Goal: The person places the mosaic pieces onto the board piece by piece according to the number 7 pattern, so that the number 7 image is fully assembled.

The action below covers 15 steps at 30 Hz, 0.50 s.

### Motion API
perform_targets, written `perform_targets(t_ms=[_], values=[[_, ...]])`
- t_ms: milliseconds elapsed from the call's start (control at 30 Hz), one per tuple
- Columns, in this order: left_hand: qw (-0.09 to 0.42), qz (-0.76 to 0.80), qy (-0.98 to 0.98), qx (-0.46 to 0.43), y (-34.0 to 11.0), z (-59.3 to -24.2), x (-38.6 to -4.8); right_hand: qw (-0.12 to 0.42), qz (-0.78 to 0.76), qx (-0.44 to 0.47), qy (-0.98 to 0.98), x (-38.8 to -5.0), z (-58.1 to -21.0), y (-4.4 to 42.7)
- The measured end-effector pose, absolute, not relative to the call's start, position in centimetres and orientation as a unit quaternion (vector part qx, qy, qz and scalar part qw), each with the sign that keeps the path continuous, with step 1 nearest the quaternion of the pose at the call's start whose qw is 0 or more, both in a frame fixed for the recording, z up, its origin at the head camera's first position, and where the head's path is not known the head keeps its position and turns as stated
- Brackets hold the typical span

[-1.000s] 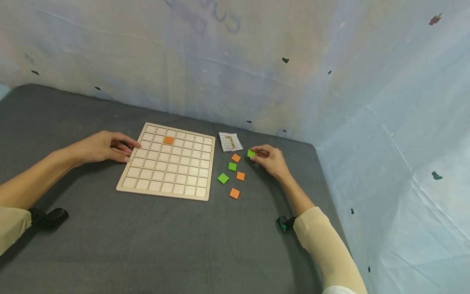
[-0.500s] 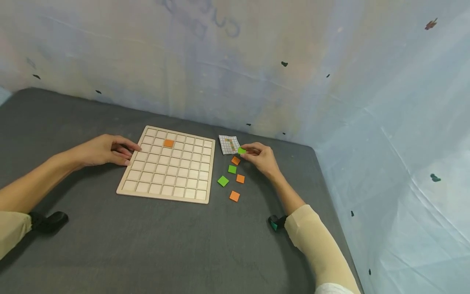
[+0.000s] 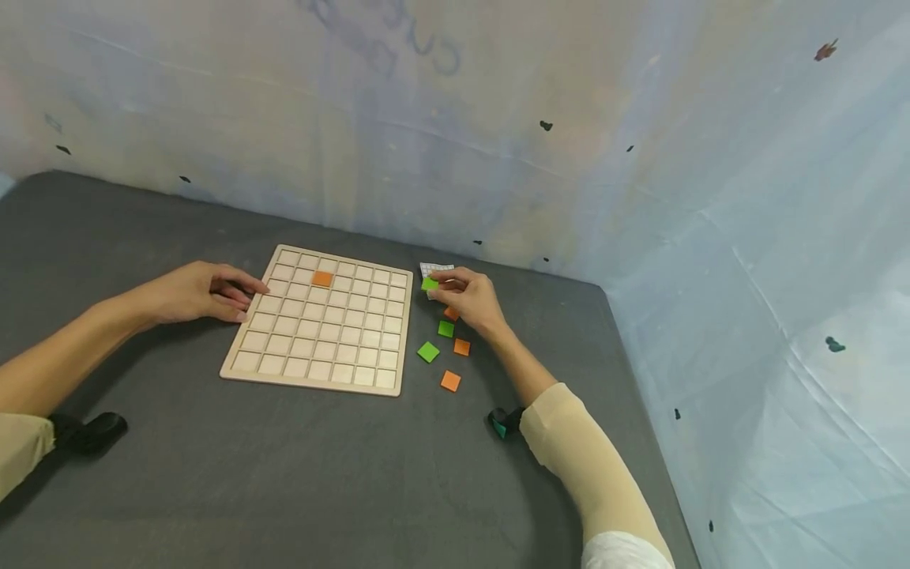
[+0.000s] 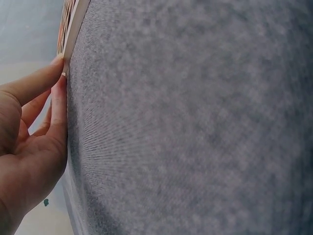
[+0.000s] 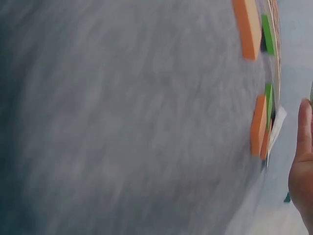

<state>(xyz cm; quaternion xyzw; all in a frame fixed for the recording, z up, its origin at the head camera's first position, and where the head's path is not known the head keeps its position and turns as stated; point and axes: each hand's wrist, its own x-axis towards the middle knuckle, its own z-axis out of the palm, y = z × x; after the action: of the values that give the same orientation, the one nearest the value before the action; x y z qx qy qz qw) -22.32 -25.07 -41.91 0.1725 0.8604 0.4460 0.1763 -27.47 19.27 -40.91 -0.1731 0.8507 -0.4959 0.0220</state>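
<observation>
A wooden grid board (image 3: 313, 324) lies on the dark cloth, with one orange tile (image 3: 322, 278) in a cell of its second row. At its left edge my left hand (image 3: 202, 292) holds the rim between thumb and fingertips; in the left wrist view the fingers (image 4: 57, 66) meet at that edge. My right hand (image 3: 469, 299) pinches a green tile (image 3: 430, 284) just off the board's right side, above a small pattern card (image 3: 437, 267), which the hand partly covers. The right wrist view shows only part of that hand (image 5: 303, 156) at its right border.
Loose tiles lie right of the board: two green ones (image 3: 445, 329) (image 3: 428, 352) and orange ones (image 3: 462, 347) (image 3: 450, 381), with another orange tile (image 3: 452, 314) partly under the right hand. A hanging cloth backdrop (image 3: 355, 142) rises behind the table and along its right side.
My right hand has moved left with the green tile, from right of the card to over it, near the board. The left hand stays at the board's left edge.
</observation>
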Motion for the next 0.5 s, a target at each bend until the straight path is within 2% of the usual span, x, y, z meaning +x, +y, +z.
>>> perform_targets(t_ms=[233,500], values=[[0.176,0.44,0.864,0.168,-25.3,-41.5,-22.3,-0.006,-0.462,-0.199,0.864,-28.0,-40.9,16.8],[0.178,0.438,0.868,0.155,-25.3,-41.4,-22.2,0.012,-0.464,-0.216,0.859,-28.3,-40.3,14.0]])
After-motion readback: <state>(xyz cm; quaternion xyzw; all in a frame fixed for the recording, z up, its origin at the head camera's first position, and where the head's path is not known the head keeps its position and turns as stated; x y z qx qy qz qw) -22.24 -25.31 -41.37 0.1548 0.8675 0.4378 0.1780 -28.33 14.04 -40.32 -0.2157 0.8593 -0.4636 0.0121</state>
